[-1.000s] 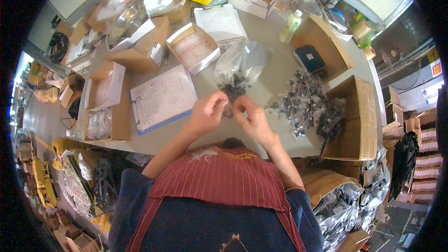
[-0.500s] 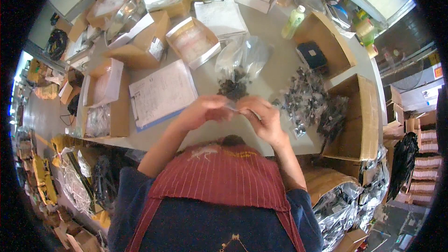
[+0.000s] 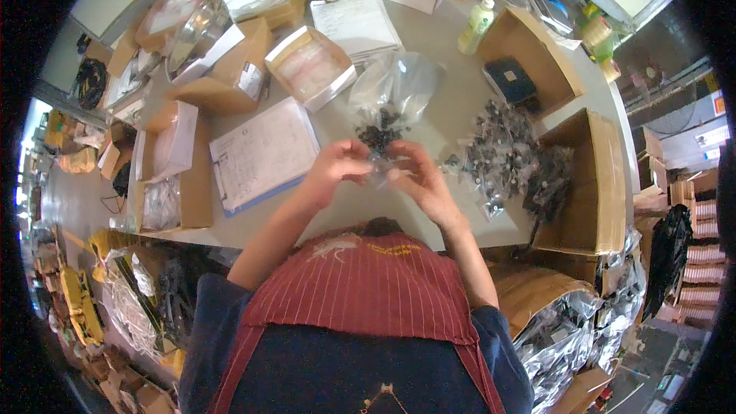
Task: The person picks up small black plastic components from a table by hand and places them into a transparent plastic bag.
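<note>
Both hands — the left hand [image 3: 337,162] and right hand [image 3: 418,180] — pinched a small clear plastic bag [image 3: 378,171] near the grey tabletop's [image 3: 452,100] front edge — a slack pinch could have spilled small dark parts [image 3: 377,136].
</note>
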Action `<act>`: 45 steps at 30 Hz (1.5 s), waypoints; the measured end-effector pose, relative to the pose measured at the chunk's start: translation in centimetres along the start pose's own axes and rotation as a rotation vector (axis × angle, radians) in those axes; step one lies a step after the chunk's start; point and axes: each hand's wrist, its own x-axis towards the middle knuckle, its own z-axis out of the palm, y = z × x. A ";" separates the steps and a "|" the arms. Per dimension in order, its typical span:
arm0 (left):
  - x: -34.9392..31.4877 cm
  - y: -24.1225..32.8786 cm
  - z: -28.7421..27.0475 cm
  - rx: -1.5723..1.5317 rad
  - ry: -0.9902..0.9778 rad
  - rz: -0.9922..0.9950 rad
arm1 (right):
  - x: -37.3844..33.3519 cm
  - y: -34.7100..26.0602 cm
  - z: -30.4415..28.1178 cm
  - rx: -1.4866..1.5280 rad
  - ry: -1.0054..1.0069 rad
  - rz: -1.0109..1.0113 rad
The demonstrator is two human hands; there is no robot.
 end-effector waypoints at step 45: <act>-4.3 2.3 4.3 0.006 -0.021 0.152 | -2.5 -2.8 1.7 0.172 0.127 -0.064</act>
